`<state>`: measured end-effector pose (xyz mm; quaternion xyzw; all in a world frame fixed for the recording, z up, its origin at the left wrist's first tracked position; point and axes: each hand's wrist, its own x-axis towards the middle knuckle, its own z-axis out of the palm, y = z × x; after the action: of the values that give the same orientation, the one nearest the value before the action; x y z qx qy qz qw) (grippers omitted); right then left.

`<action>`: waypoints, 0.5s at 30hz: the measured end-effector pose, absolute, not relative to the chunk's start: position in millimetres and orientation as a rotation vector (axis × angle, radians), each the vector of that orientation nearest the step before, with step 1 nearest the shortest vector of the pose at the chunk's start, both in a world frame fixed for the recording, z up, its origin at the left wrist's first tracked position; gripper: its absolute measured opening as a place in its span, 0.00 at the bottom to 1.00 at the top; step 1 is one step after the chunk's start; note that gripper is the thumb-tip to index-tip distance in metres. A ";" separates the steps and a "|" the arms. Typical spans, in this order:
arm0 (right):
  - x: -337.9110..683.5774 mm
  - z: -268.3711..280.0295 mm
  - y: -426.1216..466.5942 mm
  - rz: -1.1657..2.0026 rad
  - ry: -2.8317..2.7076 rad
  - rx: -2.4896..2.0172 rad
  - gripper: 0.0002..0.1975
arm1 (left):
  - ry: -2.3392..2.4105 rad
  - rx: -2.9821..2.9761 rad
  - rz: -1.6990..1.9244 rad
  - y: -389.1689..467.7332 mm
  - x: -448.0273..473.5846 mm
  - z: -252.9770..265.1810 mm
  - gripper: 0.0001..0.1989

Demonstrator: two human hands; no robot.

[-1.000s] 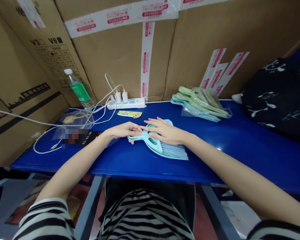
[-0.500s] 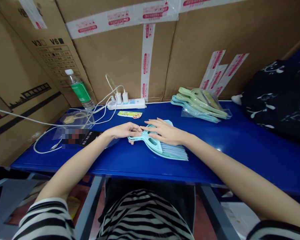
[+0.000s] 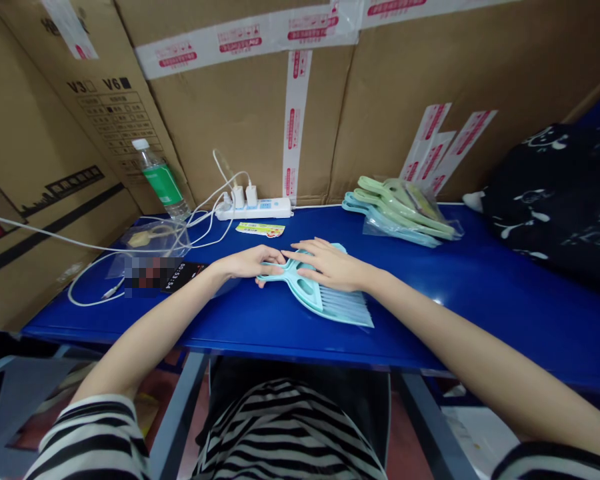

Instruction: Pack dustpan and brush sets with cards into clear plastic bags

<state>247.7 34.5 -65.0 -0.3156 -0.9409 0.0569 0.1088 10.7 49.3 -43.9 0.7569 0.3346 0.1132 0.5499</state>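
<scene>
A light-blue hand brush (image 3: 307, 287) with pale bristles lies on the blue table, its bristles pointing right. A matching dustpan (image 3: 339, 247) shows as a rim behind it; the rest is covered by the brush and my hand. My left hand (image 3: 253, 262) is closed around the handle end, thumb on top and fingertips showing beneath. My right hand (image 3: 333, 265) rests flat over the brush head with its fingers spread, touching its upper surface. Its fingertips reach close to my left fingers.
Bagged green and blue brush sets (image 3: 400, 210) lie at the back right, beside a dark printed bag (image 3: 560, 200). At the back left are a power strip (image 3: 255, 209), white cables, a water bottle (image 3: 163, 181) and a phone (image 3: 177, 276). Cardboard (image 3: 230, 120) walls the rear.
The brush has turned slightly, its bristle tips shifting down toward the front edge and covering more of the dustpan. Both hands stay nearly in place.
</scene>
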 end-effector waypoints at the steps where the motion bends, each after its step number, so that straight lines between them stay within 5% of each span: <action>1: 247.2 -64.8 34.2 0.157 -2.768 -0.911 0.29 | 0.775 1.798 0.258 48.9 10.2 -42.3 0.16; 8: 250.1 -64.5 35.0 0.110 -2.785 -0.907 0.32 | 0.739 2.043 0.132 53.4 -2.4 -29.7 0.17; 15: 253.4 -68.2 38.8 0.095 -2.757 -0.916 0.30 | 1.292 2.549 0.578 64.6 4.1 -42.4 0.15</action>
<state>253.4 38.8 -68.2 -0.3129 -0.9420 0.0324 0.1171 4.1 64.6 -42.4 0.8686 0.4404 0.1970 0.1128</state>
